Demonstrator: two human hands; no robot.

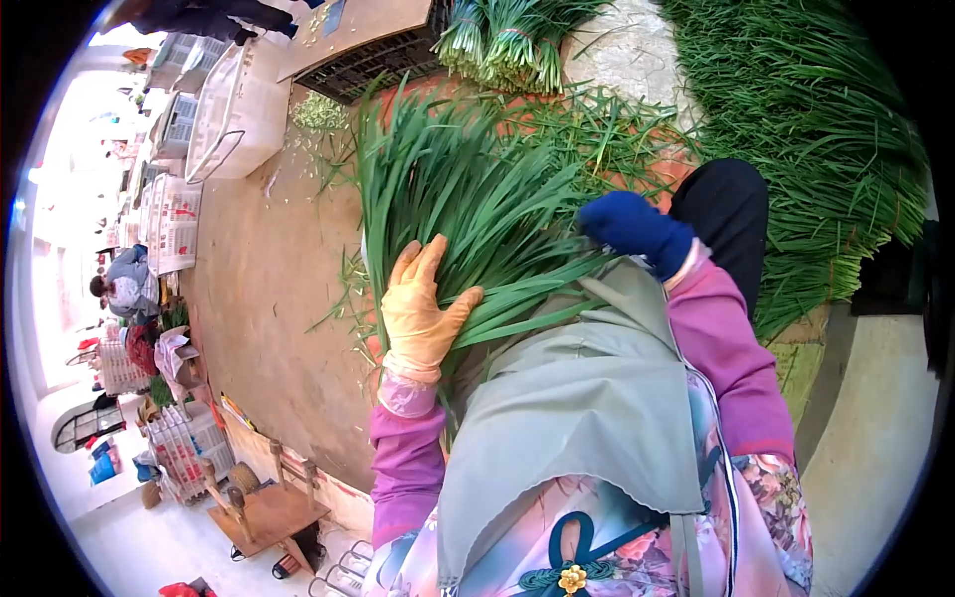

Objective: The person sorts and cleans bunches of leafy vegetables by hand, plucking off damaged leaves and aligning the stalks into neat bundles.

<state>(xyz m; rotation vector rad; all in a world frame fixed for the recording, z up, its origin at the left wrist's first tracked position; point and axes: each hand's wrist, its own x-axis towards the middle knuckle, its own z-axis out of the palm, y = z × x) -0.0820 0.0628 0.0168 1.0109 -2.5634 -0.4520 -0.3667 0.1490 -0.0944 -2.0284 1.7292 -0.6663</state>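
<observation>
A loose heap of long green garlic chives (468,179) lies in front of me, partly over the lap of my grey-green apron (587,398). My left hand (423,310), in a yellow-orange glove, lies on the near side of the heap. Its fingers are stretched out and the thumb stands apart, resting on the leaves. At the heap's right edge is my right hand (632,227) in a dark blue glove, slightly blurred. Its fingers are curled closed beside the chive ends, and whatever they may hold is hidden.
A big pile of chives (806,139) fills the right. Tied chive bunches (507,45) lie at the top near a dark crate (373,60). White plastic baskets (239,109) line the left, where another person (132,284) is bent over. A wooden stool (264,512) stands lower left.
</observation>
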